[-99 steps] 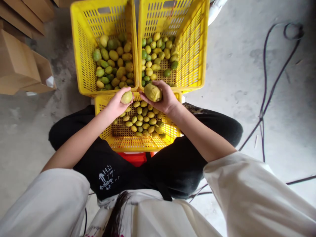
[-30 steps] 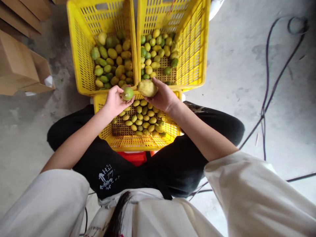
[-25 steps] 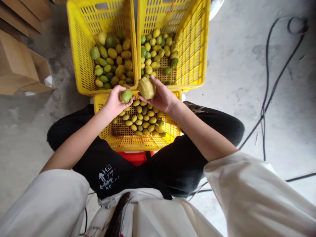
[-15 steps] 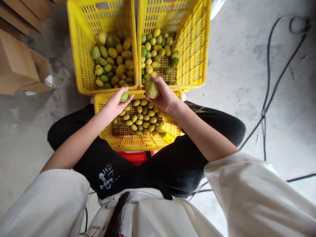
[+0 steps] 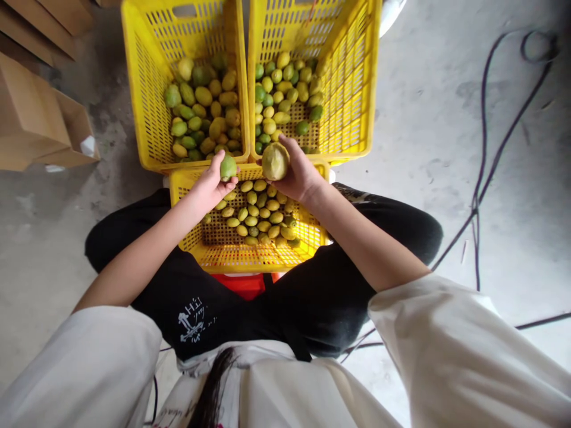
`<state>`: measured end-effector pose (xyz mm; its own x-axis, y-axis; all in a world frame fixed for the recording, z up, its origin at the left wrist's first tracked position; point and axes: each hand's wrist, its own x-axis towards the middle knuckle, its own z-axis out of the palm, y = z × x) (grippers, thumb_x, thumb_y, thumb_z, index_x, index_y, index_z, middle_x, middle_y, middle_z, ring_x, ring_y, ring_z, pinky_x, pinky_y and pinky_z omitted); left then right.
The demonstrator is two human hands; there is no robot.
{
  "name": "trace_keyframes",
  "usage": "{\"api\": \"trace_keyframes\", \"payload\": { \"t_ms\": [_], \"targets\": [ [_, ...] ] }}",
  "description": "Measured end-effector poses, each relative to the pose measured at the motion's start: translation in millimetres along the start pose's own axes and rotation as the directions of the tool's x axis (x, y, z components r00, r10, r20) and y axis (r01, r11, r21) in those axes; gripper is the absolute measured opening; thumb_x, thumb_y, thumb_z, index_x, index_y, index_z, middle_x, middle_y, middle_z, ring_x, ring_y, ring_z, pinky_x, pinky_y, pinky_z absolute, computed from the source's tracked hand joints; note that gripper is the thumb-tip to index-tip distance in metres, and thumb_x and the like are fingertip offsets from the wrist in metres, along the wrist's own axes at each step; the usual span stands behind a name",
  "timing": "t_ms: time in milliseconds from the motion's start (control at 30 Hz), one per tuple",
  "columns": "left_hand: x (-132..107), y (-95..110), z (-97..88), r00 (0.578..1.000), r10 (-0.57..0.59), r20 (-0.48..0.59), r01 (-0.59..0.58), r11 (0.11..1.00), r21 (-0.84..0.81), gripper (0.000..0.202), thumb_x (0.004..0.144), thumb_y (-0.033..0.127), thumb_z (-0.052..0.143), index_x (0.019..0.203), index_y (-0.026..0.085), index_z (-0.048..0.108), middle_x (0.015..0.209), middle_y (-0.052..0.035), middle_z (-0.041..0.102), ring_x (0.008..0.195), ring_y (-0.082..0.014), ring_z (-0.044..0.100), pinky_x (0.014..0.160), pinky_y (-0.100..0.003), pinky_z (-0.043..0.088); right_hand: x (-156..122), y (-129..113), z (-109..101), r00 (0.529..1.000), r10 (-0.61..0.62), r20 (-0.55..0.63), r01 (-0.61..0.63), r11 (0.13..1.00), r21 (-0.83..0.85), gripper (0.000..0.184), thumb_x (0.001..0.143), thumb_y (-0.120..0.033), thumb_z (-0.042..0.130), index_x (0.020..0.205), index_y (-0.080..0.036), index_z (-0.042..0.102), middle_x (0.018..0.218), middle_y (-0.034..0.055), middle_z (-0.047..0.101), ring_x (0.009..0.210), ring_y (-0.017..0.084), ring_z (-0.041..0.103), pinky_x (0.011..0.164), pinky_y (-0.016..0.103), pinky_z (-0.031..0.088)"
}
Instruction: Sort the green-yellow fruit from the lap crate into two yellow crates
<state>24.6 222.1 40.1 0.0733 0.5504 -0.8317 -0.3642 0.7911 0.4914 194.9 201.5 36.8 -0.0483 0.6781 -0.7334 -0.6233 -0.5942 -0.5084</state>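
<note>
Pinching a small green lemon [image 5: 228, 169] between thumb and fingers in the left hand [image 5: 209, 183]; hiding part of its near-left side. Cradling a larger, ridged yellow-green lemon [image 5: 275, 161] in the right hand [image 5: 298, 175], with its right side covered and too little showing to tell the placing of every finger beneath. Held slightly apart from each other, both above the far edge of the near yellow crate [image 5: 254, 261]. Inside it, smaller yellow-green lemons [image 5: 252, 210], partly blocked from sight by both hands and so hard to count.

Just beyond, side by side: a left far crate [image 5: 145, 95] and a right far crate [image 5: 350, 101], both cut off at the top of the view and both holding mixed green and yellow lemons. Under the near crate, a red object [image 5: 241, 286], mostly covered by the crate and black trousers [image 5: 321, 297]; impossible to name. Beside the right far crate, a cut-off white object [image 5: 391, 16], equally unclear. Farther left, cardboard boxes [image 5: 35, 113], also cropped. Well apart on the right, a looped black cable [image 5: 484, 119] on the concrete floor [image 5: 428, 137].
</note>
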Motion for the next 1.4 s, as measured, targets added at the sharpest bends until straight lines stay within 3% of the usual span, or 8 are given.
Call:
{"api": "trace_keyframes", "payload": {
  "t_ms": [200,367,533,767,900,1067,1233,1400],
  "targets": [
    [-6,3,0.7,1.0,-0.021,0.015,0.023,0.99,-0.139,0.017,0.092,0.032,0.069,0.103,0.024,0.059,0.085,-0.0036,0.068,0.079,-0.0187,0.068,0.069,-0.028,0.061,-3,-2,0,1.0,0.019,0.014,-0.02,1.0,0.019,0.016,0.097,-0.039,0.06,0.093,-0.023,0.058,0.077,-0.0016,0.063,0.088,0.018,0.068,0.081,0.034,0.061],
    [-6,6,-3.0,0.999,-0.026,0.043,0.028,0.999,-0.038,0.012,0.093,0.033,0.064,0.1,0.023,0.065,0.077,-0.0054,0.066,0.074,-0.0196,0.07,0.057,-0.024,0.056,0,-4,-4,0.995,0.09,-0.033,-0.087,0.994,0.065,0.019,0.099,-0.036,0.046,0.094,-0.022,0.059,0.077,0.0005,0.063,0.09,0.018,0.069,0.084,0.036,0.061],
    [-2,4,-5.0,0.996,0.068,0.055,-0.069,0.997,0.017,0.009,0.09,0.025,0.07,0.087,0.021,0.063,0.077,-0.0021,0.064,0.071,-0.0138,0.066,0.057,-0.02,0.051,10,1,-13,0.998,0.033,-0.052,-0.032,0.999,0.028,0.019,0.091,-0.04,0.066,0.101,-0.025,0.062,0.082,-0.0006,0.061,0.082,0.017,0.068,0.07,0.032,0.062],
    [4,2,-3.7,0.994,-0.047,-0.096,0.033,0.99,-0.137,0.011,0.097,0.029,0.068,0.103,0.022,0.063,0.086,-0.0013,0.066,0.077,-0.0149,0.065,0.078,-0.029,0.059,0,-5,-5,0.996,0.021,-0.086,-0.014,0.997,0.076,0.011,0.097,-0.028,0.062,0.089,-0.023,0.057,0.076,-0.0029,0.058,0.074,0.012,0.06,0.073,0.025,0.058],
    [4,2,-1.9,0.987,-0.139,-0.073,0.12,0.967,-0.225,0.022,0.106,0.041,0.054,0.108,0.021,0.064,0.09,-0.0069,0.069,0.08,-0.0183,0.069,0.072,-0.029,0.06,-3,-9,-3,0.986,0.078,-0.146,-0.06,0.991,0.118,0.022,0.101,-0.038,0.054,0.086,-0.022,0.056,0.073,-0.0021,0.057,0.077,0.014,0.058,0.077,0.029,0.055],
    [6,6,-4.0,0.984,-0.17,-0.047,0.162,0.976,-0.143,0.037,0.106,0.054,0.049,0.105,0.021,0.065,0.08,-0.0059,0.066,0.068,-0.0156,0.067,0.052,-0.02,0.05,5,-5,-8,0.994,0.062,-0.088,-0.059,0.998,0.031,0.025,0.101,-0.042,0.048,0.089,-0.023,0.059,0.08,0.0016,0.064,0.089,0.02,0.064,0.077,0.033,0.055],
    [4,5,-5.7,0.996,-0.05,0.069,0.049,0.999,0.009,0.019,0.096,0.041,0.072,0.097,0.023,0.066,0.074,-0.0004,0.063,0.06,-0.0119,0.063,0.048,-0.018,0.045,-1,-4,-2,0.998,0.021,-0.062,-0.02,1.0,0.013,0.017,0.1,-0.035,0.054,0.09,-0.022,0.059,0.077,0.0002,0.06,0.08,0.016,0.062,0.076,0.03,0.055],
    [2,1,-6.4,0.988,0.095,0.119,-0.095,0.995,-0.008,0.016,0.086,0.017,0.076,0.09,0.023,0.062,0.084,0.0018,0.068,0.078,-0.0138,0.07,0.072,-0.023,0.057,-11,-7,7,0.993,0.013,-0.113,-0.013,1.0,0.001,0.006,0.097,-0.022,0.061,0.092,-0.022,0.058,0.074,-0.0033,0.058,0.075,0.012,0.061,0.077,0.025,0.057]
  ]
}}
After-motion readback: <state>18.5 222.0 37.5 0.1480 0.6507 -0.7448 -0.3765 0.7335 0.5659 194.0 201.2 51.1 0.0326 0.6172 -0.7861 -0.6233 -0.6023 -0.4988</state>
